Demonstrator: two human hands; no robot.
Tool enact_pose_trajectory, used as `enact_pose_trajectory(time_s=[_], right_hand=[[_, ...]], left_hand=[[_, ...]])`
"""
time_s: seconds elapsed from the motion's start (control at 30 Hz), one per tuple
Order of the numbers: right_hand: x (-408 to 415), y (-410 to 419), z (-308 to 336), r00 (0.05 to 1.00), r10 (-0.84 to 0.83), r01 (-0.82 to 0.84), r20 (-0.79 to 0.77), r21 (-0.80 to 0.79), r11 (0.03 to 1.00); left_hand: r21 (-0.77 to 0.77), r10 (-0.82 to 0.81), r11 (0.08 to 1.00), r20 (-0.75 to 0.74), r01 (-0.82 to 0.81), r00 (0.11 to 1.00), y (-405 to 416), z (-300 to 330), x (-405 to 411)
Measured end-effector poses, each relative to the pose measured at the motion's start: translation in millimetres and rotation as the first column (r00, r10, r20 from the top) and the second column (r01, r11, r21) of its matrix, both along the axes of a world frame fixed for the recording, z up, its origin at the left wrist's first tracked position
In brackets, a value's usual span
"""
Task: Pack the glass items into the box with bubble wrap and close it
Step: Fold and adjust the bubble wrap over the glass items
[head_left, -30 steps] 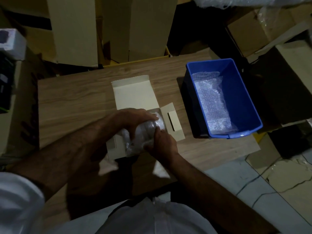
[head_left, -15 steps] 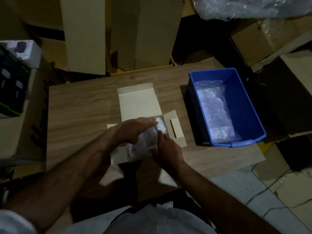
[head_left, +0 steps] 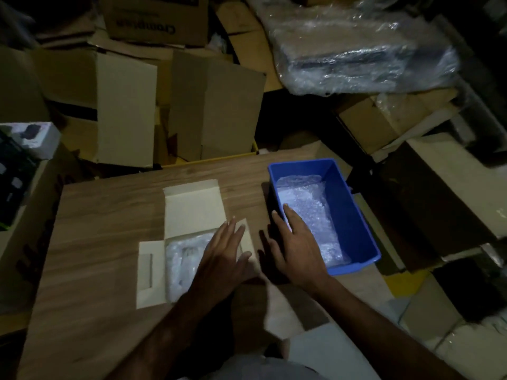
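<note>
We keep the left hand point(head_left: 223, 253) flat over the box point(head_left: 192, 242), grip wide; the right hand point(head_left: 295, 248), also wide and empty, reaches for wrap point(head_left: 307, 215) in the bin point(head_left: 354, 215).

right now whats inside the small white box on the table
A bubble-wrapped bundle lies in the open white box. The left hand hangs over its right part, hiding that side. What the wrap holds can't be made out.

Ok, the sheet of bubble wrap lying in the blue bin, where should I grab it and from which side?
Take the bubble wrap at its near left edge, under the right hand, coming straight down from above. It lies flat along the floor of the blue bin, whose walls block any sideways reach, so a pinch on the loose edge looks easiest.
</note>
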State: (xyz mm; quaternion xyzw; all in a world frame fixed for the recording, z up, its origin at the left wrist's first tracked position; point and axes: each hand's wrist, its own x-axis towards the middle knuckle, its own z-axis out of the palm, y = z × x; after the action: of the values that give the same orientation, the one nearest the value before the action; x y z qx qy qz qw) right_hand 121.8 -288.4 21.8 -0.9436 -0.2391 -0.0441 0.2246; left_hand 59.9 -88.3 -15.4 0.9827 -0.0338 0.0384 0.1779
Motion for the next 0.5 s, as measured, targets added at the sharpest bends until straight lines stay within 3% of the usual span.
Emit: enact_pose_trajectory(time_s=[0.07, 0.17, 0.37, 0.5], right_hand=[[13.3, -31.6, -5.2, 0.999, -0.023, 0.024, -0.033, 0.010, 1.000], [31.3, -76.0, -14.9, 0.994, -0.019, 0.014, -0.110, -0.051, 0.999], [74.3, -128.9, -25.5, 0.909, 0.068, -0.226, -0.411, -0.349, 0.910], [106.7, -136.3, -60.4, 0.864, 0.057, -0.328, -0.501, -0.472, 0.819]], left_hand=[[-0.114, 0.008, 0.993, 0.099, 0.003, 0.995, -31.2, 7.2, 9.6], [-0.114, -0.014, 0.993, 0.202, 0.038, 0.979, -78.5, 16.5, 30.1], [-0.013, -0.002, 1.000, 0.035, 0.002, 0.999, -133.7, 3.5, 78.5], [0.048, 0.030, 0.999, -0.065, -0.027, 0.997, -139.6, -20.6, 89.6]])
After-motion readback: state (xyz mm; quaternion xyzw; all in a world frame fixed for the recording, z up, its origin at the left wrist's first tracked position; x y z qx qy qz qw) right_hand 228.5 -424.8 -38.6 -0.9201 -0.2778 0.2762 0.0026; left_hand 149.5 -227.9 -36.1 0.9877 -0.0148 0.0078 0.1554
